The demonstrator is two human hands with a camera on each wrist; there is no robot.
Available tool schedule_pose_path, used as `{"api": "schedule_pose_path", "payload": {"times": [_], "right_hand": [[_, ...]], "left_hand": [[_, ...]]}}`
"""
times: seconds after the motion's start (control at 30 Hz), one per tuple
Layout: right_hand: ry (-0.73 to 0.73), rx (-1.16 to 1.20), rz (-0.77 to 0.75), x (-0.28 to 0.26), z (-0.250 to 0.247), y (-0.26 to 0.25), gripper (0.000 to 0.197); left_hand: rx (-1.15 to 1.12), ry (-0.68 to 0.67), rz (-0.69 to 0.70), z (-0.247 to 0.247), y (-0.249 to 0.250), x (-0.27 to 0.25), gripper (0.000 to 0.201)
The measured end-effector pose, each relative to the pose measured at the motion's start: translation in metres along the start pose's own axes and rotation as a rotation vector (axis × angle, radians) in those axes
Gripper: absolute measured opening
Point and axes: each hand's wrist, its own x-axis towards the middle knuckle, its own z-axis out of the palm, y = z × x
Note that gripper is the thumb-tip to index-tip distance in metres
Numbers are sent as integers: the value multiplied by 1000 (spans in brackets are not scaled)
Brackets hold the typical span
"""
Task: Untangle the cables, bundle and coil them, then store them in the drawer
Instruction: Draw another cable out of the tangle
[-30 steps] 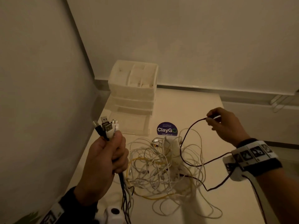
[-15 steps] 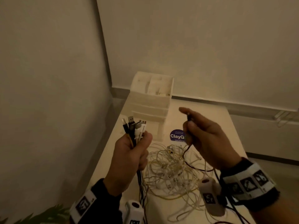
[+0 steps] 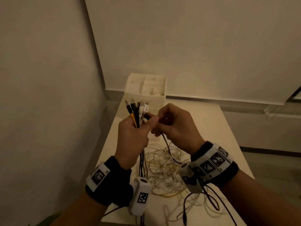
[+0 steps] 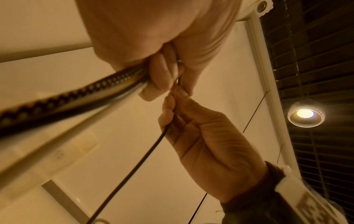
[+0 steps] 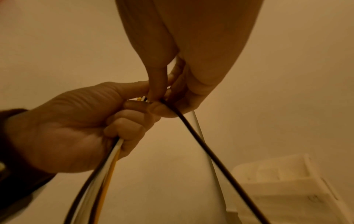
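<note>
My left hand grips a bunch of cable ends, black, white and yellow, with their plugs pointing up. My right hand pinches the end of a thin black cable and holds it against the bunch beside my left thumb. In the right wrist view the black cable runs down from the pinch, next to the gripped bunch. In the left wrist view the black cable hangs from the fingers of my right hand. A tangle of white and yellow cables lies on the table below.
A white drawer unit with open top compartments stands at the table's far left, by the wall corner. The white table has bare surface to the right. Loose cables trail toward the front edge. A wall runs close on the left.
My right hand has carried the black cable end up and leftward from over the table to my left hand's bunch. Both hands have risen, and the head view has tilted upward.
</note>
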Motion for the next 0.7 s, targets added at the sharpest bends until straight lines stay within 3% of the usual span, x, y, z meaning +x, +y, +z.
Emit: {"api": "schedule_pose_path", "payload": {"times": [0.1, 0.23, 0.33, 0.57, 0.7], "right_hand": [[8, 58, -25, 14, -11, -6, 31], [-175, 137, 26, 15, -21, 2, 30], [-328, -38, 21, 5, -30, 38, 12], [-483, -463, 143, -11, -61, 158, 19], [-369, -617, 353, -5, -102, 210, 27]], "left_hand": [[27, -22, 96, 9, 8, 14, 20], [73, 4, 218, 14, 17, 23, 27], [-15, 103, 221, -1, 23, 37, 28], [-95, 392, 419, -54, 56, 54, 34], [43, 414, 333, -68, 69, 39, 40]]}}
